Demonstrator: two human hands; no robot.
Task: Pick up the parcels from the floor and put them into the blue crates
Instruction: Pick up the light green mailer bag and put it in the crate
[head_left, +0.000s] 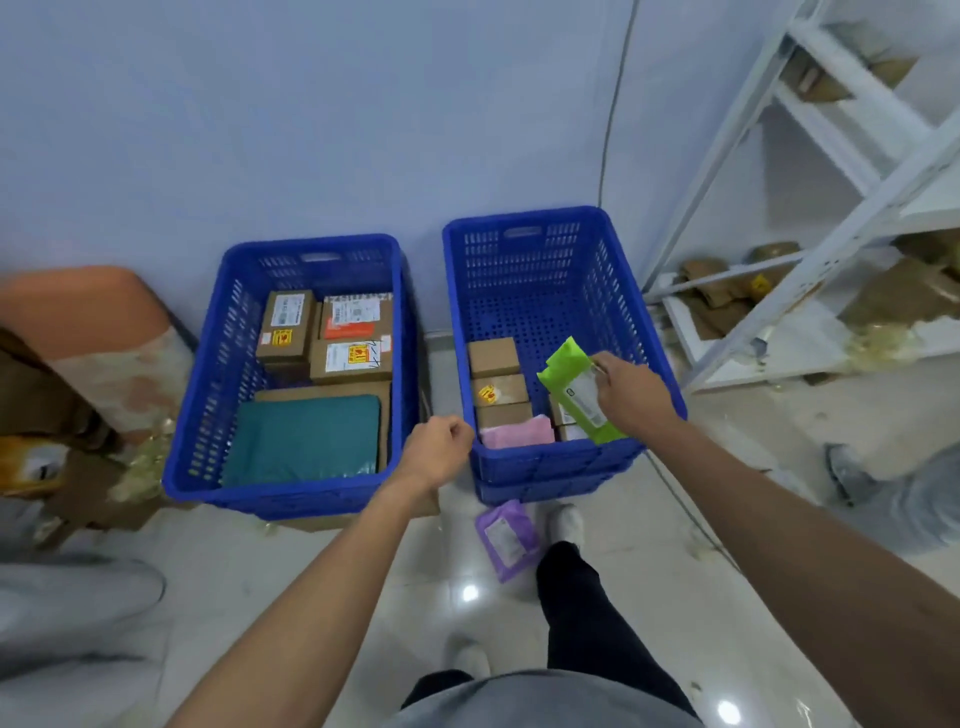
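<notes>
Two blue crates stand on the floor against the wall. The left crate (202, 415) holds several brown boxes and a teal flat parcel (304, 441). The right crate (618, 291) holds small brown boxes and a pink parcel (517, 434) at its near end. My right hand (631, 395) grips a green plastic parcel (571, 384) with a white label, over the right crate's near right corner. My left hand (436, 454) hovers between the two crates with curled fingers, holding nothing. A purple parcel (506, 538) lies on the floor in front of the right crate.
A white metal shelf rack (852, 171) with brown packages stands at the right. An orange stool (93, 312) and cardboard sit at the left. Another person's grey-trousered leg (883, 499) is at the right. My feet stand by the purple parcel. A cable runs down the wall.
</notes>
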